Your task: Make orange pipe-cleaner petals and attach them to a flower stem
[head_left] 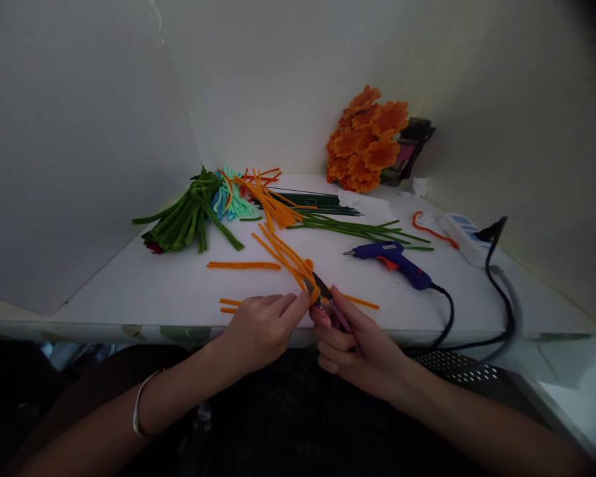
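My left hand (pixel 264 328) pinches a short piece of orange pipe cleaner (pixel 316 295) at the table's front edge. My right hand (pixel 350 344) is closed round a pair of scissors (pixel 322 287) with purplish handles. The scissor blades are apart, and the orange piece sits at them; whether they touch it I cannot tell. Just beyond my fingers lie several loose orange pipe cleaners (pixel 281 255). A doubled orange strip (pixel 243 265) rests to the left, and more orange ends stick out on both sides of my hands.
Behind are bundles of green (pixel 183 218), turquoise (pixel 236 199) and orange pipe cleaners (pixel 273 202), with dark wires (pixel 308 201) and green stems (pixel 352 228). To the right lie a blue glue gun (pixel 397 258) and a corded power strip (pixel 464 238). Orange flowers (pixel 365 142) stand at the back wall.
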A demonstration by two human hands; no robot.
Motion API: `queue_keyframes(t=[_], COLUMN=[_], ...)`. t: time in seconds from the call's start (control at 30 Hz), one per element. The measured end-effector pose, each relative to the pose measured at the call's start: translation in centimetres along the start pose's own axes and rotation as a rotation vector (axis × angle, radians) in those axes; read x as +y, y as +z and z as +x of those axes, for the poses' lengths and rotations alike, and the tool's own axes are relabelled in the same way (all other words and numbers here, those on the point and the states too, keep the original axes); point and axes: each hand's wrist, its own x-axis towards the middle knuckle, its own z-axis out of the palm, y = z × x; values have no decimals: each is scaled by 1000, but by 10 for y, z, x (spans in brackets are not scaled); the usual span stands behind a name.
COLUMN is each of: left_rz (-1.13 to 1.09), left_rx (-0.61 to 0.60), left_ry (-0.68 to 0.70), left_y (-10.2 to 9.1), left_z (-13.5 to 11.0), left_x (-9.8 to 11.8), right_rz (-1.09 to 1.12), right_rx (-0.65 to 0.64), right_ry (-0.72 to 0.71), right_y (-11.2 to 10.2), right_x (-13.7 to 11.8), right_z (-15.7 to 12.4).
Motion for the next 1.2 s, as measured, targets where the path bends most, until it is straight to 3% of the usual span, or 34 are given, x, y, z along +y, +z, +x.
queue_keyframes(t=[0.2, 0.5, 0.57, 0.7, 0.93, 1.2], left_rz=[62, 106, 106, 80, 65, 76], left_rx=[64, 155, 143, 127, 128, 146], left_ry=[74, 108, 107, 98, 81, 71], left_y=[1, 1, 0, 2, 2, -3], left_z=[-3, -1, -2, -3, -1, 2], left_x=[-9, -10, -10, -8, -2, -1], right_rz=[-161, -494, -415, -106, 12, 158], right_rx=[-101, -52, -57, -72, -18, -87], right_ry=[28, -147, -113, 95, 35, -9], right_y=[2, -5, -5, -6, -12, -15], right_x=[-3, 1, 0, -1, 9, 22], right_z=[-1, 0, 0, -1, 1, 1])
